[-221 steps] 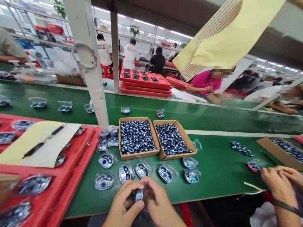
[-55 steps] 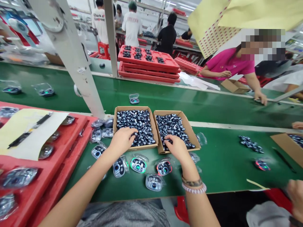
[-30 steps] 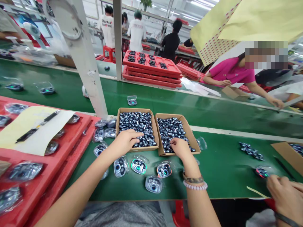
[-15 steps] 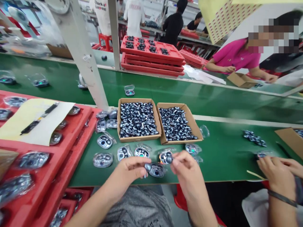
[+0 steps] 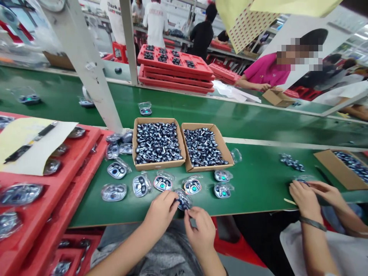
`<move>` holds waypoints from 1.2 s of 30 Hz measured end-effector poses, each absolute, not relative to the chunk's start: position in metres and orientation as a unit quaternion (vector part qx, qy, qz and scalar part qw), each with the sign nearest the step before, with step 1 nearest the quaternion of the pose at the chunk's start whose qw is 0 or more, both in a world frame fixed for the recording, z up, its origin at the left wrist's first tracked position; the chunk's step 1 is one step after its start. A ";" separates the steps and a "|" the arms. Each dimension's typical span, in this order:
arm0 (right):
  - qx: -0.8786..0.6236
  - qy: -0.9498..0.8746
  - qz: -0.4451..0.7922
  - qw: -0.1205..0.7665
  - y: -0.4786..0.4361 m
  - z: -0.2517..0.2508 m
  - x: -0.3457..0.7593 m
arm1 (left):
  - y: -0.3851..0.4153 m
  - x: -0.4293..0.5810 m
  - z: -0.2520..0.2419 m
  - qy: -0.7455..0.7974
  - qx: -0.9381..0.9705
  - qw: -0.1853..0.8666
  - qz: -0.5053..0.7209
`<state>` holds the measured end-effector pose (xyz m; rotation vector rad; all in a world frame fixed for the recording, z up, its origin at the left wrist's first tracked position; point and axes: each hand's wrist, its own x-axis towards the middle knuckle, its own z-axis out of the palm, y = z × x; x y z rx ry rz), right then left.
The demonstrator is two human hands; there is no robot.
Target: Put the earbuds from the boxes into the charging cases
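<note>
My left hand [image 5: 162, 209] and my right hand [image 5: 199, 230] meet at the front of the green belt. Between their fingers is a small clear-wrapped earbud case [image 5: 183, 200], partly hidden by my fingertips. Several similar wrapped cases, such as one with a green light [image 5: 162, 183], lie in a loose row just beyond my hands. Behind them stand a cardboard tray of dark metallic earbuds [image 5: 157, 165] and a second one [image 5: 208, 168]. A co-worker's hands [image 5: 310, 195] rest over another case [image 5: 301, 179] at the right.
A red foam tray [image 5: 71, 184] with wrapped cases and a paper sheet [image 5: 28, 143] lies at the left. A white post [image 5: 89, 65] rises beyond it. A second green belt [image 5: 230, 111] runs behind, with stacked red trays [image 5: 175, 65] and co-workers further back.
My hands have moved together and now both hold the case. The separate earbuds seen in my fingers earlier are no longer visible. The view has shifted slightly left.
</note>
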<state>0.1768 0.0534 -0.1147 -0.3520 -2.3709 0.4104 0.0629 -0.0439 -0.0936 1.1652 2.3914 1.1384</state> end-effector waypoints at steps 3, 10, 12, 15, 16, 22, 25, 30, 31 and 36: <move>-0.179 -0.907 0.123 0.361 0.051 -0.119 0.174 | -0.039 0.063 -0.097 0.815 0.396 0.120 0.406; -0.165 -0.883 0.239 0.367 0.069 -0.088 0.173 | -0.043 0.038 -0.065 0.790 0.451 0.019 0.414; -0.187 -0.880 0.218 0.380 0.093 -0.075 0.157 | -0.037 0.009 -0.046 0.798 0.467 -0.025 0.380; -0.224 -0.909 0.141 0.323 0.134 -0.060 0.117 | -0.015 -0.043 -0.029 0.827 0.493 0.013 0.271; -0.233 -0.924 0.119 0.278 0.145 -0.057 0.102 | -0.006 -0.059 -0.028 0.818 0.523 0.053 0.234; -0.208 -0.964 0.097 0.135 0.176 -0.065 0.048 | 0.034 -0.092 -0.038 0.770 0.602 0.151 0.147; -0.205 -0.965 0.101 0.131 0.181 -0.073 0.045 | 0.036 -0.090 -0.038 0.763 0.609 0.164 0.137; -0.223 -0.960 0.105 0.134 0.187 -0.079 0.044 | 0.036 -0.088 -0.034 0.760 0.615 0.163 0.135; -0.227 -0.959 0.106 0.134 0.188 -0.080 0.044 | 0.037 -0.088 -0.034 0.763 0.612 0.157 0.136; -0.229 -0.956 0.119 0.139 0.191 -0.075 0.047 | 0.044 -0.082 -0.035 0.756 0.621 0.147 0.146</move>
